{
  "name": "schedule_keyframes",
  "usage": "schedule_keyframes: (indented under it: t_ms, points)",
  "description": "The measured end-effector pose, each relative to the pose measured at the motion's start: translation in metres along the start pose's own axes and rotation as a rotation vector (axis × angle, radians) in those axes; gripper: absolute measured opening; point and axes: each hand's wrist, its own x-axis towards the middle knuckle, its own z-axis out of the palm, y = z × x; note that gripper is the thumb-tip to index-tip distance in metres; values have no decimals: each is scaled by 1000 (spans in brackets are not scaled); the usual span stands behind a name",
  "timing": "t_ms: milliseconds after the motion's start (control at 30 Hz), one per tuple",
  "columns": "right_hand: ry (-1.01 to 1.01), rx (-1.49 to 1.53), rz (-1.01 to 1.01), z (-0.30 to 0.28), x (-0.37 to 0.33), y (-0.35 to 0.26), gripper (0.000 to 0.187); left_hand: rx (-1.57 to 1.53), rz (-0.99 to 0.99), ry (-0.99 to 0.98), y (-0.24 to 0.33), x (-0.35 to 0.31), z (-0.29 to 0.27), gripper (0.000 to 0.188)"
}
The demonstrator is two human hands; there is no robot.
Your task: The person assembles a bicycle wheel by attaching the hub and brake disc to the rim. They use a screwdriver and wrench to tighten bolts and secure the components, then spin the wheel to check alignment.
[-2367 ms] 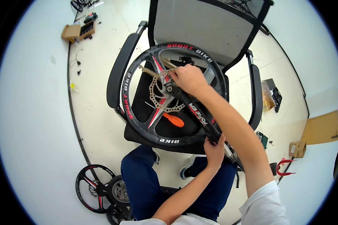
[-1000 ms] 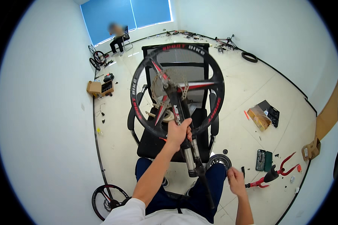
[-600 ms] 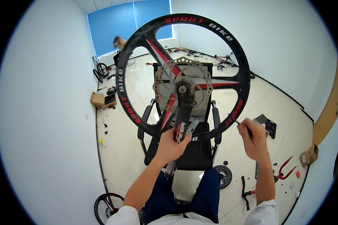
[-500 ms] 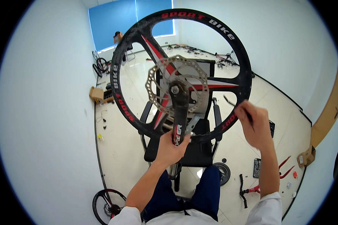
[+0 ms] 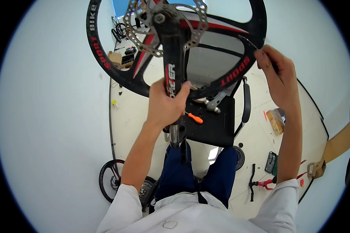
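My left hand [image 5: 165, 103] is wrapped round the black leg of a bicycle fork [image 5: 172, 48], just below its lettering. The upper end of the fork meets the hub of a black and red bicycle wheel [image 5: 93, 39], raised in front of me and cut off by the top of the picture. A perforated brake disc [image 5: 133, 37] surrounds the hub. Close to the right side of the rim, my right hand [image 5: 278, 75] pinches a thin, dark hex key [image 5: 249, 42], its free end towards the wheel. Whether the key touches the rim I cannot tell.
Behind the wheel stands a black office chair [image 5: 216, 130]. On its seat lie an orange-handled screwdriver [image 5: 195, 118] and a grey metal part [image 5: 216, 104]. Another wheel [image 5: 108, 180], a black handlebar [image 5: 252, 183] and cardboard boxes [image 5: 317, 169] are on the floor.
The wheel and fork have shifted up and left in the view, along with my left hand. My right hand sits higher, still holding the hex key. The screwdriver on the seat has come into sight.
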Motion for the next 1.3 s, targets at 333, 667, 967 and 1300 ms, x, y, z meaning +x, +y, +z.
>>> schedule_keyframes:
  t_ms: [333,667,967,1300]
  points:
    - [-37,169,32,29,14,16,29,130,7,12,-20,10,-19,28]
    - [-46,-60,-277,32,64,-15,14,171,-25,-44,-21,7,-11,26]
    - [-285,-272,-449,23,112,-24,20,196,91,-97,-18,7,-10,23]
    - [-357,-292,-413,31,118,-30,19,193,117,-74,-25,9,-14,26]
